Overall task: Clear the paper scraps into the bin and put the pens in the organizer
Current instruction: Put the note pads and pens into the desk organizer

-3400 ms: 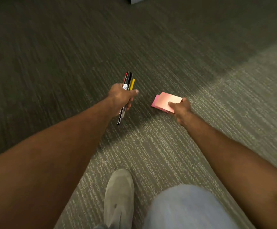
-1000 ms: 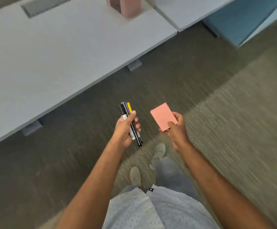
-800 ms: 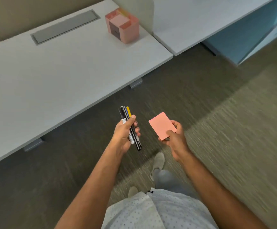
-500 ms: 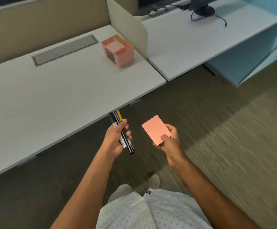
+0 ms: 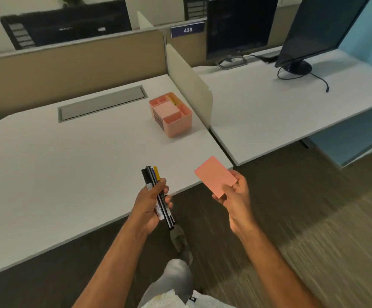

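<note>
Both hands are raised in front of me at the near edge of the white desk (image 5: 69, 165). My left hand (image 5: 150, 204) is curled around a bundle of pens (image 5: 158, 196), thumb pressed across the barrels; the bundle is roughly upright, tilted slightly left at the top. I can make out black barrels, one with a white label, and a yellow-tipped one on the right side; the exact count cannot be told. My right hand (image 5: 236, 200) pinches a pink sticky-note pad (image 5: 215, 176) at its lower corner between thumb and fingers, the pad's flat face turned up toward the camera. The two hands are apart, not touching each other.

On the desk, well beyond my hands, stands the pink organizer (image 5: 171, 114), just beside the cream divider panel (image 5: 189, 85) that separates this desk from the neighbouring one (image 5: 280, 112). Its compartments are open at the top; something yellow shows in a rear compartment, but I cannot identify it. A grey cable hatch (image 5: 101, 103) is set into the desk to the organizer's left. Two dark monitors (image 5: 238, 27) stand on the neighbouring desk. Below, grey carpet (image 5: 314, 218) and one shoe (image 5: 179, 241) are visible, blurred.
</note>
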Demonstrator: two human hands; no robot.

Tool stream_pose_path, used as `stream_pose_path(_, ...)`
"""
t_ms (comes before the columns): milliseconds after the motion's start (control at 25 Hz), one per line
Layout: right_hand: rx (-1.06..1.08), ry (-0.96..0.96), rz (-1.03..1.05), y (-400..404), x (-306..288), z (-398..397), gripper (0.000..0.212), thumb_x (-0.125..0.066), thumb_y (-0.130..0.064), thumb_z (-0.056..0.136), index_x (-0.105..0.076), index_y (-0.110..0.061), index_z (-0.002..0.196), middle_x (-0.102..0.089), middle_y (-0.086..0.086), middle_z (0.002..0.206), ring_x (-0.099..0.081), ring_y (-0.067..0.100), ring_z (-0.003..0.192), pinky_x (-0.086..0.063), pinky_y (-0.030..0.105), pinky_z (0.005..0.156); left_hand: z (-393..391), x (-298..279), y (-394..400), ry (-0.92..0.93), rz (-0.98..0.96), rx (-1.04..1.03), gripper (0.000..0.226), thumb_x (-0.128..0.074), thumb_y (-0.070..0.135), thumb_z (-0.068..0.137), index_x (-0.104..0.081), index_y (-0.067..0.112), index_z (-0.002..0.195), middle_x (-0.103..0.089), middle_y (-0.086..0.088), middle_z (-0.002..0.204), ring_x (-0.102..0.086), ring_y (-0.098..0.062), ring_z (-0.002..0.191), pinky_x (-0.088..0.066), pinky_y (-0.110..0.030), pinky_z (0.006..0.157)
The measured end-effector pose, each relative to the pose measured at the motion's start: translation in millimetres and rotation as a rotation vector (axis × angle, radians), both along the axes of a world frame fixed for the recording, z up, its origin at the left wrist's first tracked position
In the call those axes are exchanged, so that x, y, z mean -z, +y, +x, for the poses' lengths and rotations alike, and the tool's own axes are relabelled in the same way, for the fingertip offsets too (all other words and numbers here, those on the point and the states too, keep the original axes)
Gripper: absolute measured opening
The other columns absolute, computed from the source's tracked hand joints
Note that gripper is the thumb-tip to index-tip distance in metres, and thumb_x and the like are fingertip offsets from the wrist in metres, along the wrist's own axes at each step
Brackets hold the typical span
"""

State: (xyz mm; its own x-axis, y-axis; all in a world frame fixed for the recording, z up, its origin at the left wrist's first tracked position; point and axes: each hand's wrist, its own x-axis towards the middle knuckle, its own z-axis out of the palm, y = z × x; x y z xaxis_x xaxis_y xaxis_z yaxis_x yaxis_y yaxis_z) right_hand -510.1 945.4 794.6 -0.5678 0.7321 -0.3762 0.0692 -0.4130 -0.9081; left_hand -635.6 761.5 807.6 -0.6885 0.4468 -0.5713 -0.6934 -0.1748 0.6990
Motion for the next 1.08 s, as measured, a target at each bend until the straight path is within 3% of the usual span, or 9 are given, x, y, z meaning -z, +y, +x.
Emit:
stream_pose_path(280,-0.032,-0.092,0.092,85,-9,-141,0.042,-0.053,0.001,0.103,-0.044,-0.024,0.136,-0.059,-0.003,0.128,-0.062,0.013,0.109,-0.059,0.029,0.078,-120,2,72,-0.027,0.007,-0.057,0.009,-0.065,0.02,0.099,-0.058,0.016,0.095,-0.055,-0.002,0.069,-0.049,-0.016,0.05,-0.048,-0.029,0.051)
stream_pose_path(400,-0.087,-0.122,0.168,115,-11,-202,0.044,-0.055,0.0,0.101,-0.041,-0.024,0.135,-0.058,0.001,0.133,-0.061,0.02,0.117,-0.056,0.026,0.081,-162,6,89,-0.04,0.003,-0.06,0.008,-0.063,0.019,0.1,-0.056,0.016,0.097,-0.054,-0.001,0.069,-0.048,-0.015,0.05,-0.047,-0.029,0.051)
stream_pose_path(640,-0.178,-0.26,0.563,159,-3,-296,0.038,-0.057,-0.008,0.102,-0.042,-0.019,0.135,-0.063,0.011,0.136,-0.066,0.027,0.116,-0.056,0.022,0.074,-217,19,112,-0.09,-0.004,-0.1,0.009,-0.063,0.019,0.1,-0.056,0.017,0.094,-0.054,-0.001,0.069,-0.047,-0.015,0.051,-0.047,-0.029,0.051)
stream_pose_path(840,-0.274,-0.395,0.865,185,-5,-347,0.038,-0.054,-0.01,0.104,-0.039,-0.018,0.138,-0.064,0.013,0.135,-0.067,0.027,0.111,-0.06,0.032,0.081,-234,25,130,-0.145,0.005,-0.165,0.01,-0.062,0.02,0.1,-0.056,0.017,0.093,-0.054,0.0,0.069,-0.047,-0.015,0.051,-0.047,-0.029,0.051)
stream_pose_path(960,-0.354,-0.465,0.944,194,1,-369,0.038,-0.058,-0.013,0.103,-0.039,-0.018,0.136,-0.064,0.012,0.134,-0.068,0.028,0.112,-0.061,0.042,0.092,-238,23,143,-0.156,0.012,-0.227,0.01,-0.062,0.019,0.1,-0.056,0.017,0.093,-0.054,0.0,0.069,-0.047,-0.015,0.051,-0.046,-0.03,0.052)
stream_pose_path(1080,-0.436,-0.501,0.987,199,11,-382,0.031,-0.06,-0.015,0.102,-0.042,-0.018,0.128,-0.066,0.011,0.128,-0.069,0.03,0.107,-0.061,0.043,0.091,-237,20,157,-0.181,0.032,-0.271,0.01,-0.063,0.019,0.1,-0.055,0.017,0.093,-0.054,-0.001,0.071,-0.048,-0.015,0.051,-0.047,-0.03,0.052)
